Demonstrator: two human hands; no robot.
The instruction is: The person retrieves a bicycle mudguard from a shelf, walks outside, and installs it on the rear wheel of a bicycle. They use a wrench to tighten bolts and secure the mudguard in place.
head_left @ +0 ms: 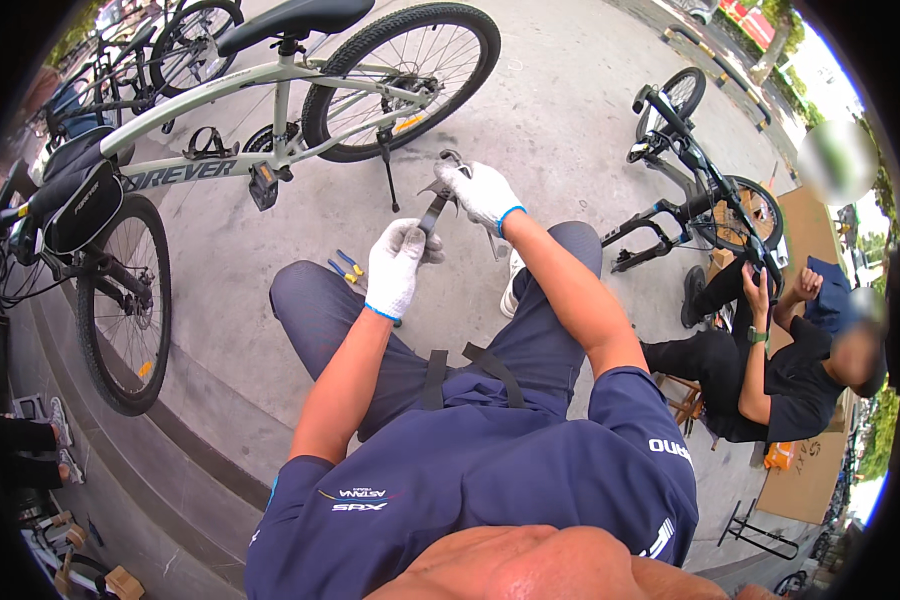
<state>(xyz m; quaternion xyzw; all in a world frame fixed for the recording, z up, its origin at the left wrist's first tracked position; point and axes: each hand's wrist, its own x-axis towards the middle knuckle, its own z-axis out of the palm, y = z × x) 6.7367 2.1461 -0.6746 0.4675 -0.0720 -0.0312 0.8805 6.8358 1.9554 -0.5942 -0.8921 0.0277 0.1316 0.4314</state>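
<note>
Both of my hands wear white gloves with blue cuffs and meet above the ground in front of my knees. Between them is a dark grey metal piece [433, 213], flat and strap-like, with a curved end showing beyond the right glove; its exact kind is unclear. My left hand [398, 265] pinches its lower end, fingers closed. My right hand [484, 196] is wrapped round the upper part, which it partly hides. Near my left hand, pliers [347, 266] with blue and yellow handles lie on the concrete beside my left knee.
A pale green bicycle [210, 170] stands on its kickstand at the left, its rear wheel [400, 80] ahead of my hands. At the right, a person in black [800, 380] sits by a dark bicycle [705, 190] lacking its front wheel. Cardboard [805, 480] lies behind them.
</note>
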